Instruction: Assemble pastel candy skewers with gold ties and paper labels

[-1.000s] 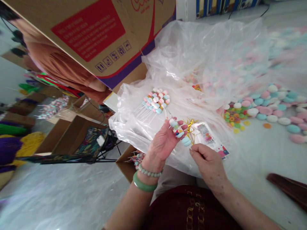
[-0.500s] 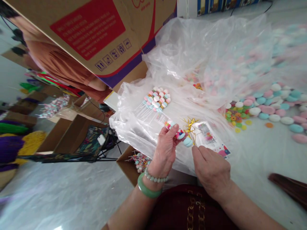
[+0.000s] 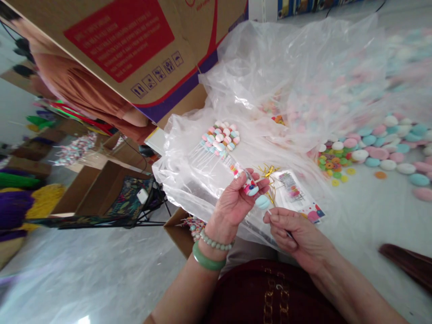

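head view: you are pinching a thin candy skewer [image 3: 238, 170] in your left hand [image 3: 232, 200], with its glossy pastel candies and smooth pale blue disc [image 3: 262, 202] sitting just past your fingers [image 3: 259, 180]. your right hand [image 3: 297, 234] is drawing away from the disc, its fingers curling inward around something too thin to make out, so you cannot tell whether it is holding anything. the skewer is hovering just above the crinkly, translucent clear plastic sheet [image 3: 270, 76]. on that sheet, a fan of finished candy skewers [image 3: 219, 139] is lying with its slender clear sticks spread, while springy gold twist ties [image 3: 269, 172] and a printed card [image 3: 290, 193] are resting nearer your right hand. beyond the sheet's right edge, rounded pastel candies [image 3: 378, 153] are heaping up in soft, chalky mounds.
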A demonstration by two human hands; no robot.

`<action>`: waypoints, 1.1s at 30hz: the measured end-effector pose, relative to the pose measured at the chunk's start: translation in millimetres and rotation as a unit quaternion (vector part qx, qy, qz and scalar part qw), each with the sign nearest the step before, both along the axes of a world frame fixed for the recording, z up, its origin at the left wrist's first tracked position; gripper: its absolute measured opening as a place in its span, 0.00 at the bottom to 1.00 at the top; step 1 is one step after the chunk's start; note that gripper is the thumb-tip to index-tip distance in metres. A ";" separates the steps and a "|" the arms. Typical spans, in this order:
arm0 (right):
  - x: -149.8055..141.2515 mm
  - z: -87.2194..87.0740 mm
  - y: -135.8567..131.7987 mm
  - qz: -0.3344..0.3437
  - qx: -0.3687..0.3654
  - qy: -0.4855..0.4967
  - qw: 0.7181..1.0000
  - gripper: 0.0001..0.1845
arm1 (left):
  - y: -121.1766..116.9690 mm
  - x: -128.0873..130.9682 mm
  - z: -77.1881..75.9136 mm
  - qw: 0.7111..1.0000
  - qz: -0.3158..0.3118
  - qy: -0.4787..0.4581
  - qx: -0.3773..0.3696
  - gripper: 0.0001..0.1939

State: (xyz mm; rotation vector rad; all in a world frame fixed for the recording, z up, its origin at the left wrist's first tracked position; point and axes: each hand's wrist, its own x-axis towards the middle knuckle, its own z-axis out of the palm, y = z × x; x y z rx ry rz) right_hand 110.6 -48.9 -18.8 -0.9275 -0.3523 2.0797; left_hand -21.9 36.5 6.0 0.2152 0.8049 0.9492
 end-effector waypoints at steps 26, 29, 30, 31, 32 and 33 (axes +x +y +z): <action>-3.8 -12.7 -12.6 -0.002 0.390 -0.693 0.607 0.10 | -1.8 6.5 -2.1 0.980 0.097 0.172 0.022 0.07; -1.4 -7.8 -5.5 0.004 0.260 -0.518 0.814 0.11 | -5.7 9.9 -0.2 0.987 0.043 0.150 0.033 0.07; 0.1 -6.3 -3.4 0.005 0.213 -0.451 0.866 0.12 | -6.5 10.9 0.3 0.989 0.029 0.142 0.026 0.07; 1.5 -4.9 -1.5 0.002 0.171 -0.393 0.904 0.13 | -6.8 11.9 0.6 0.990 0.024 0.137 0.016 0.07; 2.8 -3.5 0.2 -0.008 0.139 -0.349 0.927 0.14 | -7.0 12.7 0.6 0.991 0.027 0.132 0.008 0.08; 3.7 -2.1 1.7 -0.017 0.119 -0.322 0.939 0.14 | -7.0 13.6 0.4 0.991 0.035 0.130 0.003 0.07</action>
